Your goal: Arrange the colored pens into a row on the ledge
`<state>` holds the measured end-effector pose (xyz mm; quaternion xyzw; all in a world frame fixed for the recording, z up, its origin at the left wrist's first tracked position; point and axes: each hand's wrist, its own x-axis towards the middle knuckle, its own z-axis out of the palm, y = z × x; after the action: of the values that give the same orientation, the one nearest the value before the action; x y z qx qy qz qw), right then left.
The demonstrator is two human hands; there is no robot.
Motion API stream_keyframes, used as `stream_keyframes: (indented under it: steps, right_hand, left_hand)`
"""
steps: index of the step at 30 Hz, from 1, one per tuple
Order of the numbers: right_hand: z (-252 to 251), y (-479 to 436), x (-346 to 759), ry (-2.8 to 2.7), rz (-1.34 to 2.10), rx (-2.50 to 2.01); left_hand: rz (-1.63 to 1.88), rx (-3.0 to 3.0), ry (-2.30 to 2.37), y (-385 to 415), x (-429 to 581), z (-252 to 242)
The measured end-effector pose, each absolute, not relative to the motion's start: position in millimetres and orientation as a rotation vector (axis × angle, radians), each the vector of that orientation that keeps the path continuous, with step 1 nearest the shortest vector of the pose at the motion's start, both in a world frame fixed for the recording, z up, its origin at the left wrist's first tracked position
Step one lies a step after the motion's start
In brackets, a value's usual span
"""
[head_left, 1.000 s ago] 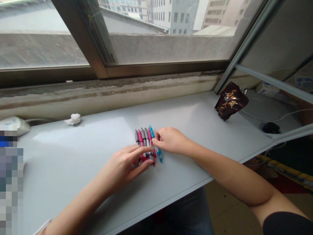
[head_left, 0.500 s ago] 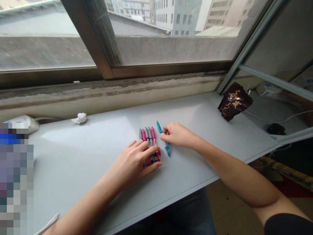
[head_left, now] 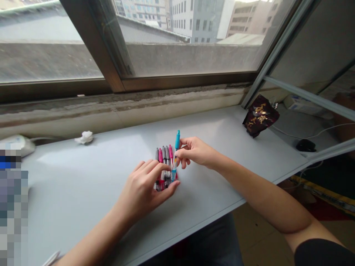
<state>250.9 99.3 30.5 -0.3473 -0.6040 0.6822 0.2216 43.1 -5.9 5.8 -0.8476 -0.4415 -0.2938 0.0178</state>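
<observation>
Several short pens [head_left: 164,157], grey and pink, lie side by side on a pale grey desk [head_left: 91,173]. My left hand [head_left: 144,186] rests on their near ends with fingers stretched flat, pressing them down. My right hand [head_left: 194,152] pinches a blue pen [head_left: 175,153] by its middle and holds it tilted up at the right edge of the row, cap end pointing away from me, lower end by my left fingertips.
A crumpled white tissue [head_left: 84,137] lies at the back left by the window sill. A dark red foil packet [head_left: 260,115] leans at the back right. Beyond the desk's right edge sit a black mouse [head_left: 305,145] and cables. A blurred patch covers the far left.
My right hand slid the blue pen away from the row, then lifted it and brought it back tilted up beside the pink pen. My left hand stayed on the row.
</observation>
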Motion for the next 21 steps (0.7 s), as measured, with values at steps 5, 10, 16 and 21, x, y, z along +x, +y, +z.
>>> stream_keyframes:
  steps: [5,10,16,21]
  right_hand:
    - [31,98,254,-1.552,2.042,-0.836]
    - [29,100,257,-1.707,2.027,-0.737]
    - [32,90,250,-1.78,1.954,-0.802]
    - [29,88,248,-1.779,1.805,-0.807]
  left_hand:
    - [-0.943,-2.586,-1.357,-5,37,6]
    - [-0.917,-2.587,-1.346,-3,30,9]
    - [-1.005,-2.62,-1.363,-2,31,8]
    - [-1.143,-2.609,-1.53,-3,31,11]
